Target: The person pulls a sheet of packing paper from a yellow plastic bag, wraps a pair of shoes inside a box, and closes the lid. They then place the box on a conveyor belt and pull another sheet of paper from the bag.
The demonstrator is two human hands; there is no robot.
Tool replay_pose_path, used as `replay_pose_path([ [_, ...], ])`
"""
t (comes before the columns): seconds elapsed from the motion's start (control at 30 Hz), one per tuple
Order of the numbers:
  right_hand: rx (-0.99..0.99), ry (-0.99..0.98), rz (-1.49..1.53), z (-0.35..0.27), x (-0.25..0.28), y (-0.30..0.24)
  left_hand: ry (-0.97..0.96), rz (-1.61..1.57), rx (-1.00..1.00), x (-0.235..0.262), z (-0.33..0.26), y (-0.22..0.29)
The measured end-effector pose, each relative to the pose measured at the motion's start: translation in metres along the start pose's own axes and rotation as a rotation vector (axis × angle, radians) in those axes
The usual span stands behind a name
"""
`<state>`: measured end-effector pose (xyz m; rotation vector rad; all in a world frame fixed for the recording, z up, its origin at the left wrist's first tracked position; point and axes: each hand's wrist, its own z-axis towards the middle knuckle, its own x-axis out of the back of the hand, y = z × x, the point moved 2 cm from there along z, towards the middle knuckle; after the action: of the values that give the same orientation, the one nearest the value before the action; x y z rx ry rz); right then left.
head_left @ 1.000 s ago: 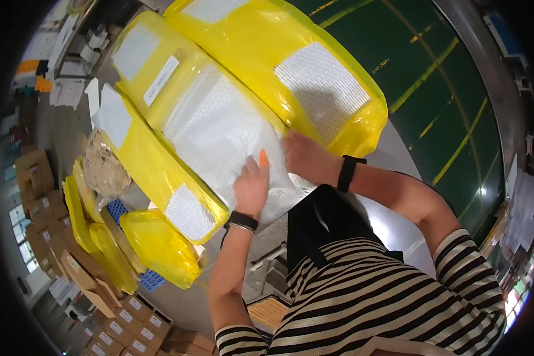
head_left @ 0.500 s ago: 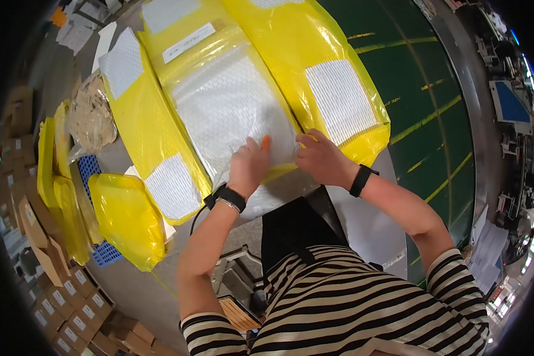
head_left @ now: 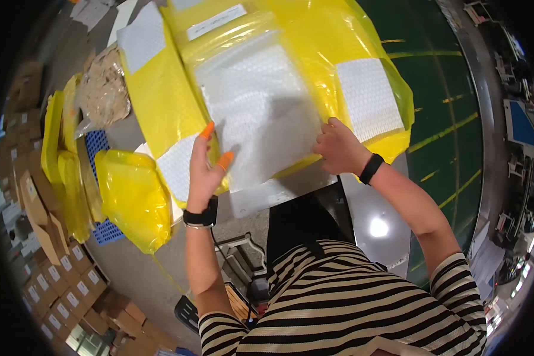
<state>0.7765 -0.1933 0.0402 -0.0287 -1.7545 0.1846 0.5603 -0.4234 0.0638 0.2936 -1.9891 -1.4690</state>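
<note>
Hands work a sheet of white bubble wrap point(head_left: 258, 113) spread over yellow bags point(head_left: 160, 107). Judging by the grips, the sheet is being squared up; smoothing it next calls for both hands pulling evenly. Right hand point(head_left: 338, 148) pinches its near right edge. Left hand point(head_left: 204, 169), fingers spread wide with orange fingertip covers point(head_left: 224, 160), hovers just left of the sheet.

Glossy yellow plastic bag point(head_left: 160, 113), translucent bubble wrap point(head_left: 261, 107)

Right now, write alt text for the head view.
Two bare hands work a clear bubble-wrap bag lying on yellow bags: the right hand grips its edge, the left hand, orange-tipped fingers, is raised beside it.
</note>
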Motion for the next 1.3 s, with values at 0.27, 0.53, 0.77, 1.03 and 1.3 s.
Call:
replay_pose_path([
  [0.27, -0.068, -0.193, 0.021, 0.027, -0.032, -0.039, 0.143, 0.993, -0.073, -0.092, -0.041, -0.05],
  [0.53, 0.048, -0.272, -0.118, 0.033, -0.008, -0.038, 0.271, 0.645, 0.01, -0.116, -0.041, -0.028],
  [0.77, 0.024, 0.004, 0.151, 0.063, 0.01, -0.081, 0.372, 0.337, 0.077, -0.089, -0.126, -0.043],
  [1.03, 0.146, 0.165, 0.103, 0.135, -0.034, -0.128, 0.718, -1.121, 0.53, -0.126, -0.115, -0.096],
  [1.3, 0.195, 0.113, 0.147, 0.142, -0.042, -0.123, 0.71, -1.077, 0.565, -0.123, -0.101, -0.075],
])
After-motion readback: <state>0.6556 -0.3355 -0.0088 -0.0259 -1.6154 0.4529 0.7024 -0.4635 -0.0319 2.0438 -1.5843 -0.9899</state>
